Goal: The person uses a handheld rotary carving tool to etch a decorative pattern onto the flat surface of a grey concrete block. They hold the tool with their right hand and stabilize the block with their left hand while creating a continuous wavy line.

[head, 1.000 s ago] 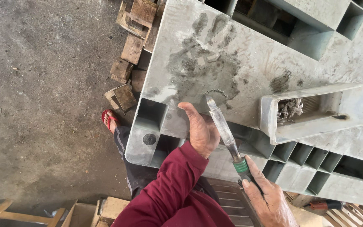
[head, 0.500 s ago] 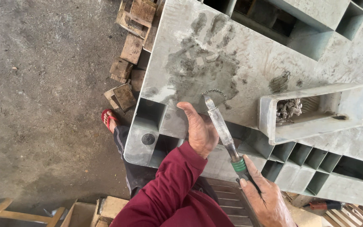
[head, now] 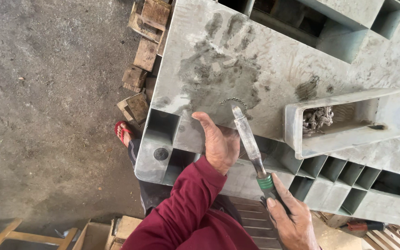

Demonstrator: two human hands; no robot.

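View: head camera, looking down at both hands.
Work surface: a grey slab-like block (head: 302, 55) with open cells along its near edge, wet hand-shaped smears on top.
Left hand (head: 221, 146): rests on the block's near edge, thumb up, fingers curled over something dark and hidden; whether it grips or only braces, I cannot tell.
Right hand (head: 292, 222): closed around the handle of a chisel (head: 251, 146) with a green collar.
Chisel tip: touching the block's top at a small curved scored mark (head: 233, 100).
Nearby: a grey trough (head: 348, 134) holding rough bits; wooden offcuts (head: 144, 51) on the concrete floor (head: 47, 115).
Step, as judged: cutting or scraping the scored mark.
Next move calls for: a steady blade angle and a firm brace from the left hand.
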